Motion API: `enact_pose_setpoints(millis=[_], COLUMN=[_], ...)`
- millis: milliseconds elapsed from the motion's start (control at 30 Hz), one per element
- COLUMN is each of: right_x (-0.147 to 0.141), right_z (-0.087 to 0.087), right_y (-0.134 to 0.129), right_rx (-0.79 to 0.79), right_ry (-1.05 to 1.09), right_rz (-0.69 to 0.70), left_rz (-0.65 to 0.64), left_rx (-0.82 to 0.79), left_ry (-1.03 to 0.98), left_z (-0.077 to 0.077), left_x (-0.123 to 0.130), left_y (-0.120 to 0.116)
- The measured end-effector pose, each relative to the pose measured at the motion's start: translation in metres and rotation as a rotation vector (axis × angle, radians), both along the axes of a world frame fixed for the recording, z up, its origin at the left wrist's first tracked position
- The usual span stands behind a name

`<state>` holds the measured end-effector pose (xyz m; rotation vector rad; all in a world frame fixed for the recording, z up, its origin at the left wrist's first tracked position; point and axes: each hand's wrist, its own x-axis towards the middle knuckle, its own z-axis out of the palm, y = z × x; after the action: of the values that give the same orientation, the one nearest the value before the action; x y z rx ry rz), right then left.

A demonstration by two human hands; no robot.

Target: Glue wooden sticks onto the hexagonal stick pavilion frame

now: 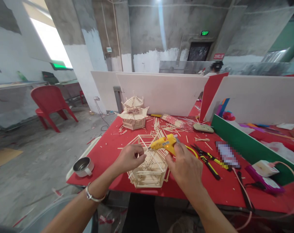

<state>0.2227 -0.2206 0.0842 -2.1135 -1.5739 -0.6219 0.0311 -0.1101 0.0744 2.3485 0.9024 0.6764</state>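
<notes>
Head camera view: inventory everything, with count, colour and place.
Stick frame: one, pale, table front
Loose sticks: many, pale, behind frame
Pagoda model: one, pale, table back
Glue gun: one, yellow, above frame
Cup: one, silvery, table left
Pliers: one or two, black and yellow, table right
Blurred object: one, purplish, beside pliers
Power strip: one, purple, table right
Divider: one, green, table right
Table: one, red, centre
Seats: two, red, left
Partitions: several, white, behind table
Exit sign: one, green, back wall
Another person: one, behind partitions
Bracelet: one, silver, left wrist
Left hand: one, bare, beside glue gun
Right hand: one, bare, on glue gun
</notes>
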Motion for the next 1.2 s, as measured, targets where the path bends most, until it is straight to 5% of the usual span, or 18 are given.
enact_pose_setpoints(millis=[1200], right_x=[-0.0001], right_z=[-0.0003], right_y=[0.0029], right_rx=[0.002], right_ry=[0.021], right_rz=[0.011], left_rz=[-0.012], left_rx=[0.011], left_ry=[-0.022], left_z=[-0.0013], left_x=[0.0000], left_y=[0.0001])
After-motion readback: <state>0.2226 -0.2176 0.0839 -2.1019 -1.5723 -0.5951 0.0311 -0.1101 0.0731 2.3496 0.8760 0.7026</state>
